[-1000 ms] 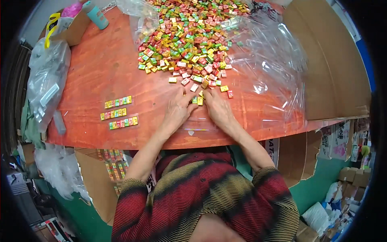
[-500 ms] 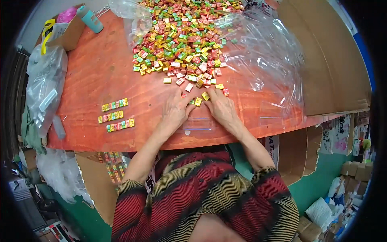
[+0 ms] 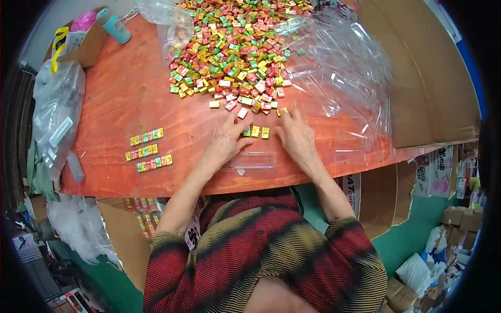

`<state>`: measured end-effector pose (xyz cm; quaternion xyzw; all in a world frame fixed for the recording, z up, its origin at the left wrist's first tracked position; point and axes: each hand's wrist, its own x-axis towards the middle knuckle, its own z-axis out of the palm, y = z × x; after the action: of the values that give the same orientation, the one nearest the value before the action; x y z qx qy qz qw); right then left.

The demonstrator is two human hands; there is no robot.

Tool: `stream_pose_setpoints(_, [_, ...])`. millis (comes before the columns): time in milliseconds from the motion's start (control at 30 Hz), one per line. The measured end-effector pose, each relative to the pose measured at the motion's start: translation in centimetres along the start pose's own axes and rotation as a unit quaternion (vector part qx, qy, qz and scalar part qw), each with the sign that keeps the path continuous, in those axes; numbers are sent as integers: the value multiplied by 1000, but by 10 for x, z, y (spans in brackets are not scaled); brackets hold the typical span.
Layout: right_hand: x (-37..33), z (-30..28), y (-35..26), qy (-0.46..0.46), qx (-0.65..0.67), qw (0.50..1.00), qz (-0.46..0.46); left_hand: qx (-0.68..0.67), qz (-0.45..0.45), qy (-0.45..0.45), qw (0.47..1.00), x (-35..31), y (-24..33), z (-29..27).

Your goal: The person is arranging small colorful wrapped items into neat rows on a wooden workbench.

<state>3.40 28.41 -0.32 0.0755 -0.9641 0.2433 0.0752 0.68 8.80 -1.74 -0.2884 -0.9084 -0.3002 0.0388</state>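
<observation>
You have both hands over the red-orange wooden table (image 3: pixel 120 104), working at a short line of small, glossy printed boxes. Between your hands lie a green box (image 3: pixel 247 132), partly covered by your left hand (image 3: pixel 223 142), and two upright yellow boxes (image 3: pixel 260 132), the right-hand one set slightly apart. Your left thumb and forefinger stand apart on either side of the green box; whether they press on it cannot be told. Your right hand (image 3: pixel 299 140) has its thumb spread away from the fingers, and its fingertips reach a loose yellow box (image 3: pixel 282 111) at the near edge of the heap; contact appears likely, but no pinch is visible. A shallow, clear plastic tray (image 3: pixel 252 160) lies nearest you, with no boxes seen in it. As to progress, three neat rows of mixed-colour boxes (image 3: pixel 146 136) lie at your left and appear complete, and further rows show inside the brown cardboard carton (image 3: pixel 122 221) below the table edge. The line between your hands is judged only part-built. Most stock is unarranged: a large multicoloured heap of boxes (image 3: pixel 235 55) lies ahead, beside a pile of clear plastic pieces (image 3: pixel 347 73).
</observation>
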Motion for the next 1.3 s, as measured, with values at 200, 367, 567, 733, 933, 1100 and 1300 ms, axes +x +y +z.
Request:
stream_pose_setpoints(200, [-3, 5, 19, -3, -52, 997, 54, 7, -18, -20, 1000, 1, 1, 8])
stream_pose_setpoints(367, [-14, 6, 9, -31, -18, 997, 67, 29, -16, -9, 999, 2, 8, 9])
stream_pose_setpoints(567, [-13, 1, 8, -10, 43, 998, 40, 31, -30, 12, 999, 0, 10, 10])
stream_pose_setpoints(733, [4, -2, 11, 33, 7, 997, 64, -6, -53, 10, 999, -1, 9, 11])
stream_pose_setpoints(933, [20, 16, 23, 41, -28, 999, 16, 12, -17, 49, 999, 0, 12, 8])
stream_pose_setpoints(1100, [4, 16, -17, 33, 18, 999, -11, 10, -45, 29, 999, -6, 12, 1])
stream_pose_setpoints(1300, [-2, 22, -24, 1, 8, 1000, -29, 19, -92, -4, 996, -9, 6, -8])
